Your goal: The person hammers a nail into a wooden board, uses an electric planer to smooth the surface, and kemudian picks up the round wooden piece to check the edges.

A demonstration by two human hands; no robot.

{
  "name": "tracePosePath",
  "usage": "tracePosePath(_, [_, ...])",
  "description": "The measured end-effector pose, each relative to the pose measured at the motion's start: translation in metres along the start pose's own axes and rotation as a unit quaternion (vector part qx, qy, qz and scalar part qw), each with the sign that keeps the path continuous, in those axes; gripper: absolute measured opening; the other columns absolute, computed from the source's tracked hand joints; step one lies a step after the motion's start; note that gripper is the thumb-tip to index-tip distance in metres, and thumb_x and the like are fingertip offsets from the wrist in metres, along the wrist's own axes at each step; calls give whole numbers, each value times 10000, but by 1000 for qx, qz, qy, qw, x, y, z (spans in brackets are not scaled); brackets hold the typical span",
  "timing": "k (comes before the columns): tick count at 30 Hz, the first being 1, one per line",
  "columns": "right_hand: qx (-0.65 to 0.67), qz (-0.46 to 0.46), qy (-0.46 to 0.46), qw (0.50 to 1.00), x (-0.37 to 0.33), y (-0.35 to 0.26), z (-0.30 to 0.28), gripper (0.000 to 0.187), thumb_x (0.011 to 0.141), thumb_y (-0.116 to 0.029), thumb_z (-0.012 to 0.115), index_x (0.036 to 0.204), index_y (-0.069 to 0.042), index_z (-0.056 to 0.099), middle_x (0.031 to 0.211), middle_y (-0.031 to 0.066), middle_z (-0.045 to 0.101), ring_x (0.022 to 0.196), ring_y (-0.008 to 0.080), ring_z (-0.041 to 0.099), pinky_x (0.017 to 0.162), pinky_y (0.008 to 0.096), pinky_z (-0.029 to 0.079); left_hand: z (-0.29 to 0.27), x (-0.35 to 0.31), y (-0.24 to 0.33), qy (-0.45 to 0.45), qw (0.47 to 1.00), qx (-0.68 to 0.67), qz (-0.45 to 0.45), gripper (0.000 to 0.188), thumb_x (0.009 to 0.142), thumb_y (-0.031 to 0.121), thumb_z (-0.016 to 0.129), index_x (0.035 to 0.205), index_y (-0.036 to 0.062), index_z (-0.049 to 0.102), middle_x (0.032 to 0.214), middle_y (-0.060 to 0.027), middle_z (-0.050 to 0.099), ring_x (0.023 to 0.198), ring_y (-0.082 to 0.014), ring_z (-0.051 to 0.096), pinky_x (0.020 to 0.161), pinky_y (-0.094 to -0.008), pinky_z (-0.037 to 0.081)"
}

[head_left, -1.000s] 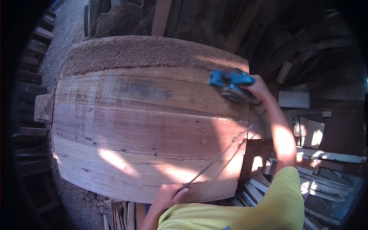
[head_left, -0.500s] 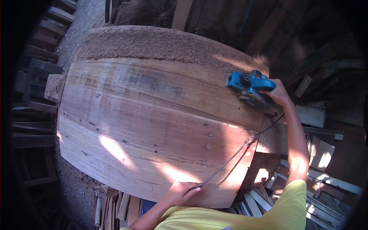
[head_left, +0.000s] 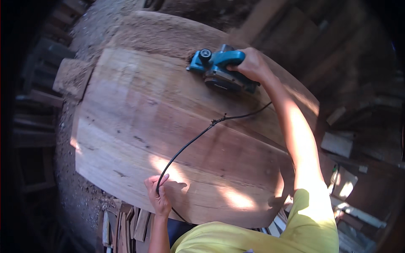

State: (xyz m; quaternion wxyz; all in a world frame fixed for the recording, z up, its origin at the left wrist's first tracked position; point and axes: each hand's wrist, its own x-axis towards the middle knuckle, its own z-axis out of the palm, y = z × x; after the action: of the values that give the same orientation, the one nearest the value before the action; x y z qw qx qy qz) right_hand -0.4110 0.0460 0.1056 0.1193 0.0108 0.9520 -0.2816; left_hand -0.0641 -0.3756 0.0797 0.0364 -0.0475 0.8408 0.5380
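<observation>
A teal electric planer (head_left: 221,69) rests on the far part of a wide wooden panel (head_left: 168,122) made of joined boards. My right hand (head_left: 251,65) is closed round its rear handle, arm stretched forward. From behind the planer a black power cord (head_left: 185,145), with a knotted or taped spot midway, arcs across the wood toward me. My left hand (head_left: 159,194) pinches that cord above the panel's near edge, lifting it off the surface. Wood shavings (head_left: 156,40) lie thick along the panel's far side, beyond the planer.
A block covered in shavings (head_left: 71,76) juts out at the panel's left. Offcuts (head_left: 126,223) stand upright below the near edge, and more scrap pieces (head_left: 337,143) lie at the right. Stacked timber lines the dark left side. Sunlit patches fall on the panel.
The planer has travelled left along the far boards with my right hand on it. My left hand has moved left and risen, carrying the cord. The view has shifted too.
</observation>
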Motion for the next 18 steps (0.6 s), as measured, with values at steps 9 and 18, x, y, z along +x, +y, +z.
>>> tracePosePath(9, [-23,-57,51,997,188,-220,125,358,797,-279,927,1074,-62,864,993,187,831,919,312,804,864,436,607,-77,37,-57,11,997,-23,-69,547,1145,472,512,1214,25,819,1279,-99,689,1308,-306,502,1164,-463,384])
tracePosePath(18, [37,-119,68,990,324,-393,191,335,831,-311,808,1028,-41,830,1076,225,819,1071,389,795,903,479,621,-94,37,-66,-19,987,-99,-126,630,1153,540,472,1311,-12,730,1342,-119,695,1336,-270,558,1177,-439,388])
